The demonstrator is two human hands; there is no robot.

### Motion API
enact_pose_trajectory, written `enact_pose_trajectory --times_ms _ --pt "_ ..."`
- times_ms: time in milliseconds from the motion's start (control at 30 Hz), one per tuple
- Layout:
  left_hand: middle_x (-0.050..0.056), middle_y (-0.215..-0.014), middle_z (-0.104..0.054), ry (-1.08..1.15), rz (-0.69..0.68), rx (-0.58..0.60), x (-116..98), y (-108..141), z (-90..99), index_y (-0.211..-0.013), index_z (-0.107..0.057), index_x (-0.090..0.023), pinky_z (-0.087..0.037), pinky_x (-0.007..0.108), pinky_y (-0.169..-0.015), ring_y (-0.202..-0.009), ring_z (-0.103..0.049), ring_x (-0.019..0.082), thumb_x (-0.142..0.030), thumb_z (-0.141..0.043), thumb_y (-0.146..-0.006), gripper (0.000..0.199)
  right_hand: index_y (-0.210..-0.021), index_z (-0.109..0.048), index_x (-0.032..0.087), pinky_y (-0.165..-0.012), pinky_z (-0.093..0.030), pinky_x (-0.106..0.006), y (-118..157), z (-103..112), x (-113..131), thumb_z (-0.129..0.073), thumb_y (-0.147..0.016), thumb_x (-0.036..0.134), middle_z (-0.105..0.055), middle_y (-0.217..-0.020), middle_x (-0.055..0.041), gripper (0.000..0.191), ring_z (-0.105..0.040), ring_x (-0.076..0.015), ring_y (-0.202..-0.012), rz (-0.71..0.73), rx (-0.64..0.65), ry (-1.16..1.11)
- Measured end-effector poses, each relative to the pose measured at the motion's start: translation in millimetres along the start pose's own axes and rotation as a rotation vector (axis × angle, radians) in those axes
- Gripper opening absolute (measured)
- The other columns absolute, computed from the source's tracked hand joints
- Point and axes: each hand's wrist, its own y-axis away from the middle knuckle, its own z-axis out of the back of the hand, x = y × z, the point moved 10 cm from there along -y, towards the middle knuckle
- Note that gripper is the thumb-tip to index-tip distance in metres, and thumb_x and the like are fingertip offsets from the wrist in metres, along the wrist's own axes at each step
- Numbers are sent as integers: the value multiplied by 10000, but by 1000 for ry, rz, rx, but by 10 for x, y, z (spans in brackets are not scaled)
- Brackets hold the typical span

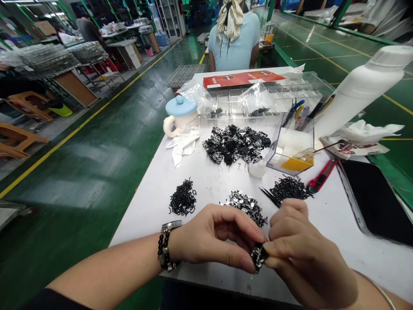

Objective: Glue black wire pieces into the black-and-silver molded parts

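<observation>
Near the front edge of the white table [145, 189], my left hand [214, 237] has its thumb and fingers closed round a small black and silver part [258, 257]. The fingertips of my right hand [300, 254] pinch the same part from the right. Just beyond my hands lies a pile of small silver metal pieces [247, 206]. Thin black pieces form one pile [183, 198] at the left and another [288, 187] at the right, with black tweezers [270, 196] beside it. Farther back is a heap of black and silver parts [235, 144].
A lidded mug [183, 115] and a white tissue [185, 144] stand back left. On the right are a clear tool box [292, 148], a white bottle [364, 88], a red cutter [321, 176] and a phone [377, 198]. Behind clear trays, a person [235, 43] sits facing away.
</observation>
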Motion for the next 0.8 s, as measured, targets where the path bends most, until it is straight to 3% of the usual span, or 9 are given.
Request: enact_pose_trajectory --times_ms 100,167,333,567,800 --pt "57 -923 -647 6 -15 28 -20 -10 -16 -861 -686 -149 -501 340 -830 -879 -617 169 -21 -751 -630 272 -1024 -498 147 -715 -362 -343 -13 -98 -63 -506 -845 152 -518 -801 -8 179 -489 -127 -739 -43 100 -262" --pt "53 -889 -646 -10 -7 24 -18 -12 -7 -817 -684 -140 -499 327 -818 -861 -612 168 -5 -754 -605 261 -1081 -525 174 -700 -396 -312 0 -158 -97 -522 -850 174 -458 -837 -19 231 -457 -135 -782 -91 173 -324" --pt "54 -855 -635 -93 37 34 11 -9 -8 -781 -685 -135 -497 318 -800 -813 -594 162 -61 -775 -598 216 -1029 -566 214 -683 -446 -261 32 -229 -131 -516 -857 154 -405 -872 -28 190 -452 -134 -823 -200 274 -438" --pt "50 -828 -631 -105 89 26 51 -24 2 -764 -695 -142 -508 305 -774 -789 -593 161 -159 -797 -606 189 -999 -561 228 -663 -465 -268 42 -244 -138 -508 -866 176 -443 -867 -35 152 -476 -141 -802 -235 288 -464" --pt "41 -823 -651 27 146 -25 115 -3 44 -786 -695 -132 -516 272 -753 -785 -624 145 -123 -795 -613 199 -1039 -511 225 -719 -474 -258 36 -195 -154 -497 -850 120 -444 -880 -31 217 -474 -136 -827 -242 233 -478"
